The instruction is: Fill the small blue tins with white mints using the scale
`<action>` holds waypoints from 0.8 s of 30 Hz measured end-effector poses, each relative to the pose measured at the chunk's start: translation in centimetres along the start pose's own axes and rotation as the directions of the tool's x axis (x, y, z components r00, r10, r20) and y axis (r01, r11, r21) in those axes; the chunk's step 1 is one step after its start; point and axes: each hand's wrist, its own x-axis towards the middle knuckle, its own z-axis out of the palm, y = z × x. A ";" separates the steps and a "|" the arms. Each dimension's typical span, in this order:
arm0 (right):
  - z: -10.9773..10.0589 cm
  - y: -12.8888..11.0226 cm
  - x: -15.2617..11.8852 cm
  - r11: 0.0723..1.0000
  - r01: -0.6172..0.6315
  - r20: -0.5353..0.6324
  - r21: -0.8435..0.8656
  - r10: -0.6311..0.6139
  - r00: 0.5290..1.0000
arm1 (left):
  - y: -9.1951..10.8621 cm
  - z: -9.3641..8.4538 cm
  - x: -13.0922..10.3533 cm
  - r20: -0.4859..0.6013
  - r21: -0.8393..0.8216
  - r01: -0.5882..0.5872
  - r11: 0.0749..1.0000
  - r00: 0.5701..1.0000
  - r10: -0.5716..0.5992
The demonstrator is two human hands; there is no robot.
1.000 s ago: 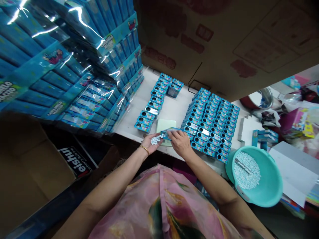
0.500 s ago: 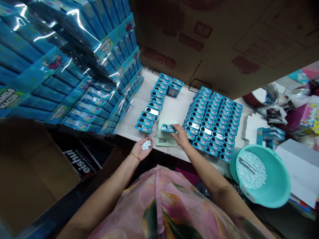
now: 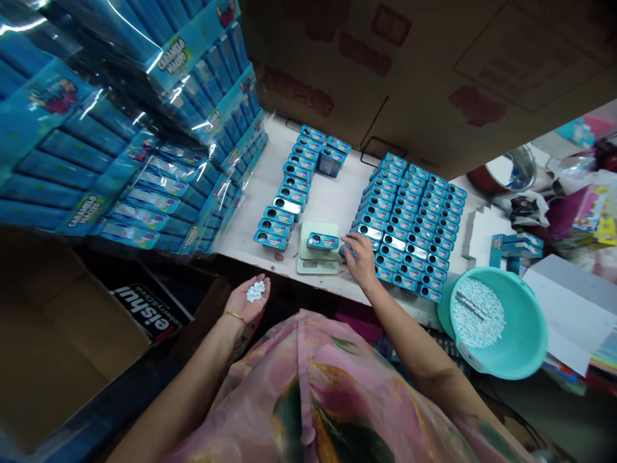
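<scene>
My left hand (image 3: 247,301) is turned palm up, fingers slightly cupped under a small heap of white pellet candies (image 3: 255,291). It is off the table's front edge. On a pale kitchen scale (image 3: 318,265) stands a blue candy tin (image 3: 322,241), with some white showing in its round opening. My right hand (image 3: 360,258) is just right of the scale. Its fingers are closed around another blue tin (image 3: 344,250), mostly hidden beneath them, at the near left corner of a block of blue tins (image 3: 405,222) with dark round openings.
A short row of similar tins (image 3: 292,183) stands left of the scale. Wrapped stacks of blue display boxes (image 3: 120,173) rise at the left. A large carton (image 3: 414,71) borders the back. At right is a turquoise basin (image 3: 523,334) holding white pellets and a metal tool.
My right hand has let go of the tin on the scale and moved right to another tin. My left hand, with the candies, has drawn back down and left.
</scene>
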 end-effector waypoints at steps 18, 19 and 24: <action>2.3 -3.3 1.5 0.930 0.291 0.319 -0.223 -0.212 0.924 | -0.3 -0.1 -0.7 -0.006 0.001 -0.007 1.000 1.000 0.007; 2.5 -3.4 1.7 0.919 0.320 0.344 -0.230 -0.231 0.910 | -0.2 -0.2 -0.6 -0.001 0.004 -0.010 1.000 1.000 0.010; 2.2 -2.7 2.3 0.890 0.373 0.408 -0.262 -0.248 0.879 | -0.1 -0.5 -0.2 0.012 0.005 -0.012 1.000 1.000 0.012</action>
